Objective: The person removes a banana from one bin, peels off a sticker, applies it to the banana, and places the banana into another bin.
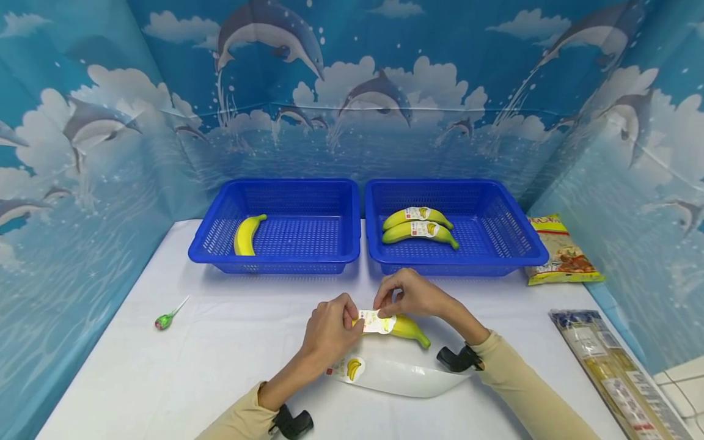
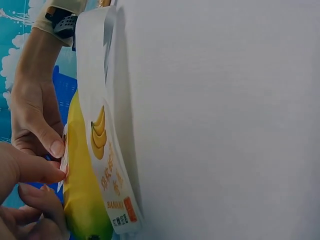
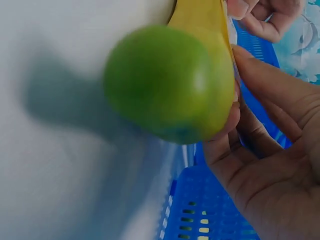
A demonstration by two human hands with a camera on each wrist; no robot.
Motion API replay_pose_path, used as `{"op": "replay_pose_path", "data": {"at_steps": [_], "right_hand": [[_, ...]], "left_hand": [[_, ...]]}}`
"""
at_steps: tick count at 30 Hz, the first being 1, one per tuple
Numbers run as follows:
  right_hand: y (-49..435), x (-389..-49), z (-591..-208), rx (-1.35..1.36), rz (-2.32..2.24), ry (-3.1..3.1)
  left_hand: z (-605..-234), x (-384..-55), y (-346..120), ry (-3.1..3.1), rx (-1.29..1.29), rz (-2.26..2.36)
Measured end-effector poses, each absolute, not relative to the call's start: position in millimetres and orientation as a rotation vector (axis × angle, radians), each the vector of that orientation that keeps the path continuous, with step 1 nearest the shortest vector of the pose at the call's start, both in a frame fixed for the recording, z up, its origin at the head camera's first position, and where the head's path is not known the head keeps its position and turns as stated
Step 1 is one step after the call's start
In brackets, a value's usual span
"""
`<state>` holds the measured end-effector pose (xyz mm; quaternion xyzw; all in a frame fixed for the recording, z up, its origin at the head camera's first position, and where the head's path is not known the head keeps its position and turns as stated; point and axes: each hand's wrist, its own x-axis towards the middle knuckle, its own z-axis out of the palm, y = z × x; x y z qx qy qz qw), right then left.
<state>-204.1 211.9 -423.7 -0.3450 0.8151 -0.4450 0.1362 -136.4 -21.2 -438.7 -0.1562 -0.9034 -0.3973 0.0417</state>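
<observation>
While your left hand (image 1: pixel 329 330) and right hand (image 1: pixel 411 294) pinch the label (image 1: pixel 376 322) against the banana (image 1: pixel 408 329), you seem mid-labelling; next move likely calls for smoothing it flat.

Blue dolphin-print curtain (image 1: pixel 352 150) on three sides, white tabletop (image 1: pixel 220 354), pale tiles (image 1: pixel 693 371) at lower right

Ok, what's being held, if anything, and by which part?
A banana, at its label: the left hand at its left end, the right hand near its middle.
</observation>
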Motion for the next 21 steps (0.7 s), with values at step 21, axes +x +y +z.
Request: {"op": "replay_pose_path", "data": {"at_steps": [21], "right_hand": [[226, -203, -428, -1.079, -1.18, 2.283]], "left_hand": [[-440, -137, -24, -2.785, -0.577, -1.237]]}}
